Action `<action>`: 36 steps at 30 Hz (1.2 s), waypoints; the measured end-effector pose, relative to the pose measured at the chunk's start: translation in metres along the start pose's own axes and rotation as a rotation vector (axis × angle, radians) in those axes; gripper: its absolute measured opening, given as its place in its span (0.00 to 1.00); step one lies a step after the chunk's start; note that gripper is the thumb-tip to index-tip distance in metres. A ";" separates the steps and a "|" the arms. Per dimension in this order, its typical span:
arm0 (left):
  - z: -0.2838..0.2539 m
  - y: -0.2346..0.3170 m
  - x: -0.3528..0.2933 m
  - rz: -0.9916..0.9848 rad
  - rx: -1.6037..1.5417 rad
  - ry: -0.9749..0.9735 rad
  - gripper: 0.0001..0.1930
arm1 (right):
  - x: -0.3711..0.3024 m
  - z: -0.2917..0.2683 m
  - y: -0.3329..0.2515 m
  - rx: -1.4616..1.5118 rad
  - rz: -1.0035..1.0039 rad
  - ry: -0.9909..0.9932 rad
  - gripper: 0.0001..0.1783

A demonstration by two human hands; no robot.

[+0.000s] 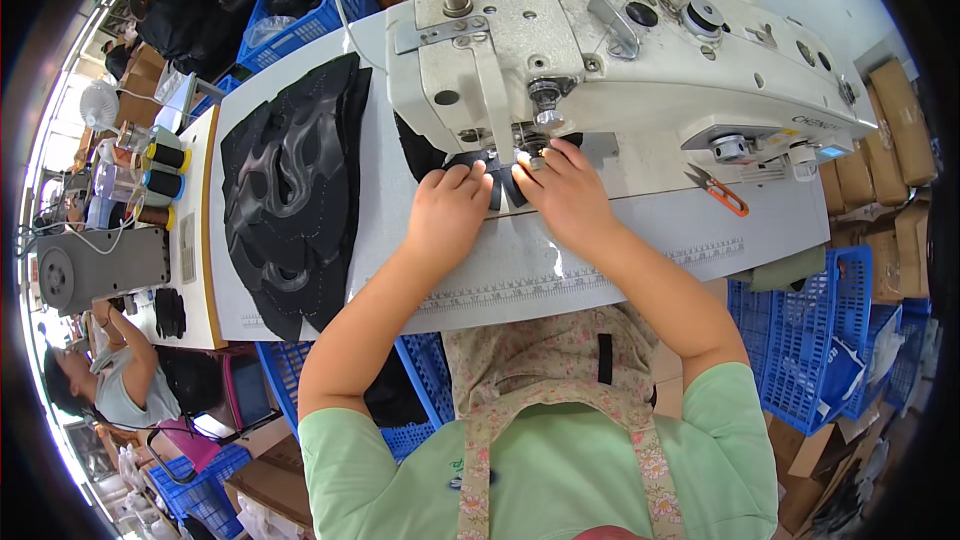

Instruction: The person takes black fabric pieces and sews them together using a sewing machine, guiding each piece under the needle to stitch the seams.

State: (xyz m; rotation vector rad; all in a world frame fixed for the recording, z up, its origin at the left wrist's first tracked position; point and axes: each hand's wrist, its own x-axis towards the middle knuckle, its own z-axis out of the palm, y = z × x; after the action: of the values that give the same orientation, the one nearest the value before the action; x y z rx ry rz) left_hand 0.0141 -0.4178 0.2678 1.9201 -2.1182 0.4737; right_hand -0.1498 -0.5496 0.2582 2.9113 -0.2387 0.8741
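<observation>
A white sewing machine (pixel 640 50) stands across the table. Under its needle area lies a black fabric piece (pixel 510 188), largely covered by my fingers and the machine head. My left hand (pixel 450 208) is closed on the piece's left side, fingers curled, close to the presser foot. On the other side, my right hand (pixel 566 192) grips the piece with fingertips right beside the needle area. The exact stitch point is hidden. To the left of my left forearm rests a stack of black padded pieces (pixel 290 190) with raised shapes and stitched lines.
Orange-handled thread snips (pixel 720 192) lie right of my right hand. A ruler strip (pixel 540 285) runs along the table's (pixel 400 300) near edge. Blue crates (pixel 815 330) stand at right, with another blue crate (pixel 310 15) at far left. Other people work at left.
</observation>
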 end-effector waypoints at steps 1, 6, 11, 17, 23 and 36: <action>0.000 0.000 0.000 -0.004 -0.002 0.013 0.16 | 0.000 0.002 0.000 0.013 0.002 0.017 0.10; 0.001 0.000 0.001 -0.008 -0.011 0.004 0.16 | -0.001 0.002 0.002 0.014 -0.002 0.033 0.10; 0.001 0.001 0.000 -0.016 -0.005 0.003 0.17 | 0.000 0.001 0.001 0.008 -0.004 0.017 0.11; 0.002 0.001 0.000 -0.019 -0.003 0.009 0.17 | 0.000 0.000 0.000 -0.004 0.002 0.009 0.10; 0.004 0.001 0.000 -0.010 -0.021 0.024 0.17 | -0.002 0.000 0.000 0.000 0.006 0.004 0.10; 0.004 0.000 0.003 -0.015 -0.008 0.044 0.17 | -0.001 0.000 0.001 -0.001 0.018 -0.023 0.10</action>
State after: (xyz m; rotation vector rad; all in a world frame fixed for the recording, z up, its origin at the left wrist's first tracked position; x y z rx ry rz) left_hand 0.0140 -0.4217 0.2652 1.9018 -2.0743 0.4983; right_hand -0.1508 -0.5503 0.2572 2.9242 -0.2674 0.8438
